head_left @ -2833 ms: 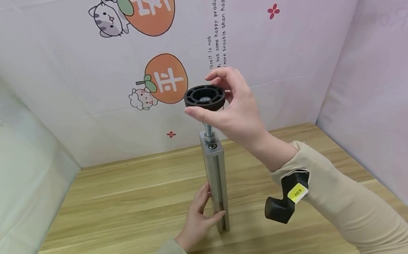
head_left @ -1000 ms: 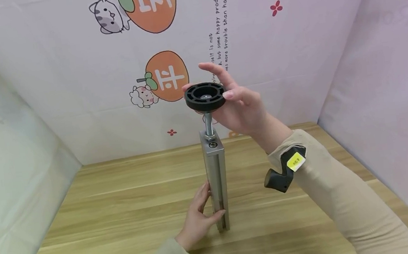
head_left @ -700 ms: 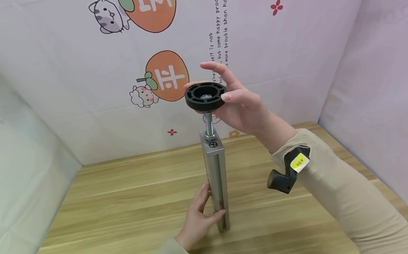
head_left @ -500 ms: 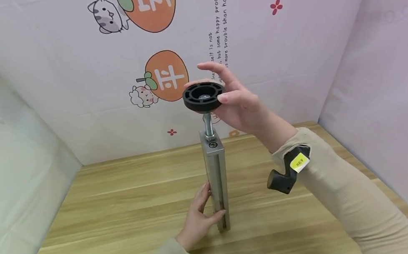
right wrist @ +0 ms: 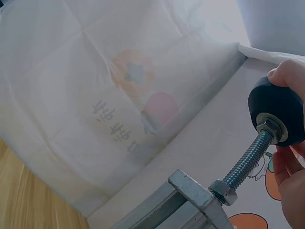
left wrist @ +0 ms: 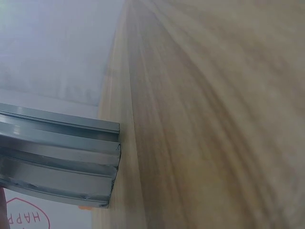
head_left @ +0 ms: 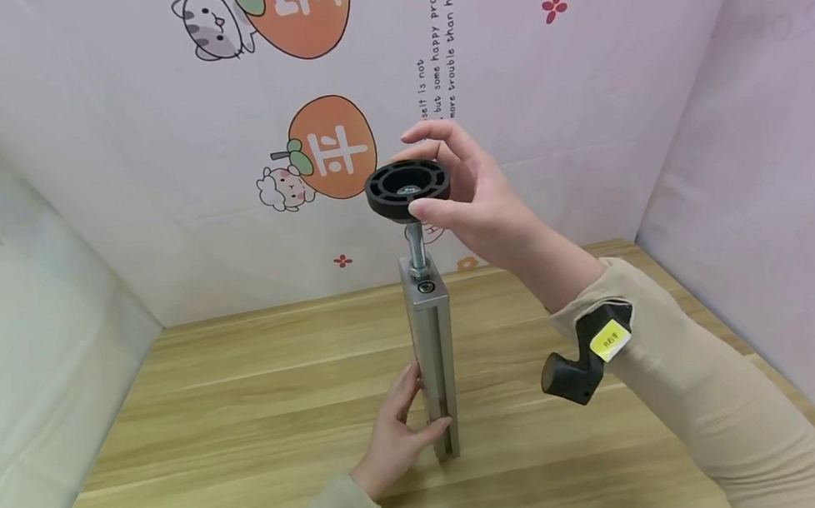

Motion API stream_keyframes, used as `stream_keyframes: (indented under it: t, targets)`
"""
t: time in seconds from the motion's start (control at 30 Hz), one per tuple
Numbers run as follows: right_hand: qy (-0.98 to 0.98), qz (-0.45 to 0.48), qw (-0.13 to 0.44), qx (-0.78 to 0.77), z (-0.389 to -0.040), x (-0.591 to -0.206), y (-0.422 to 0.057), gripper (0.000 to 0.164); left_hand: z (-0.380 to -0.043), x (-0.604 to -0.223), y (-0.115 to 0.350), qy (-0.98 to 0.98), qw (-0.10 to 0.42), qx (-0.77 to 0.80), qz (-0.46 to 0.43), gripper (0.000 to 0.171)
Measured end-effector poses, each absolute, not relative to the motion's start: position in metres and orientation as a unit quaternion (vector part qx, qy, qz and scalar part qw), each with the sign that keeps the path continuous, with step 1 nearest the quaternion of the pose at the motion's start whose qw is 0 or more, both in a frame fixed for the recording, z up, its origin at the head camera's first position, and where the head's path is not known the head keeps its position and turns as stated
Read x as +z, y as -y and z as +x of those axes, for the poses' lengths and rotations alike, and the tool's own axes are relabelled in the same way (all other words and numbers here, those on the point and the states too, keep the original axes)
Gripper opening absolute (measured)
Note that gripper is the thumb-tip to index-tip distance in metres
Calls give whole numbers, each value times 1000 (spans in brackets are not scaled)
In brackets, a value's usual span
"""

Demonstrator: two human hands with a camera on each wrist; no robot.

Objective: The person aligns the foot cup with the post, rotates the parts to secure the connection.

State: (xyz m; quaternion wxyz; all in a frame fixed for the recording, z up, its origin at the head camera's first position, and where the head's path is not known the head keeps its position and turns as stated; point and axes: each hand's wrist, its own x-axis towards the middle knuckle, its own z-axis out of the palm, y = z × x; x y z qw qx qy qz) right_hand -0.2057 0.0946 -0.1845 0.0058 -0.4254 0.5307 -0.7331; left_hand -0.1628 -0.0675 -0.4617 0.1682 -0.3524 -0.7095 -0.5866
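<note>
An aluminium profile point(head_left: 437, 368) stands upright on the wooden table, its lower end close to the boards in the left wrist view. From its top rises a threaded rod point(head_left: 416, 244) with a hex nut point(right wrist: 223, 192) at the end plate point(right wrist: 195, 193). The rod carries a round black levelling foot point(head_left: 388, 203), pad side up. My right hand point(head_left: 484, 199) holds the foot's rim, thumb on the near side and fingers behind. Low on the profile, my left hand point(head_left: 390, 449) grips it between thumb and fingers. Its fingertips behind the profile are hidden.
The wooden tabletop point(head_left: 246, 423) surrounds the profile. Behind hangs a printed cloth point(head_left: 509, 83) with orange cartoon fruit, and pale cloth sides stand left and right. A black wrist camera point(head_left: 581, 360) juts from the right sleeve.
My right thumb has shifted from the rim's right side to its near front, and the fingers behind have curled in closer. The left hand and the profile stay in place.
</note>
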Motion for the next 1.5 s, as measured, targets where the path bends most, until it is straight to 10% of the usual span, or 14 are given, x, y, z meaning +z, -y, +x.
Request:
stream_keyframes:
  t: [1.5]
  targets:
    - [-681, -332, -348, -553, -185, -189, -79, 52, -165, -457, 70, 715, 150, -585, -353, 90]
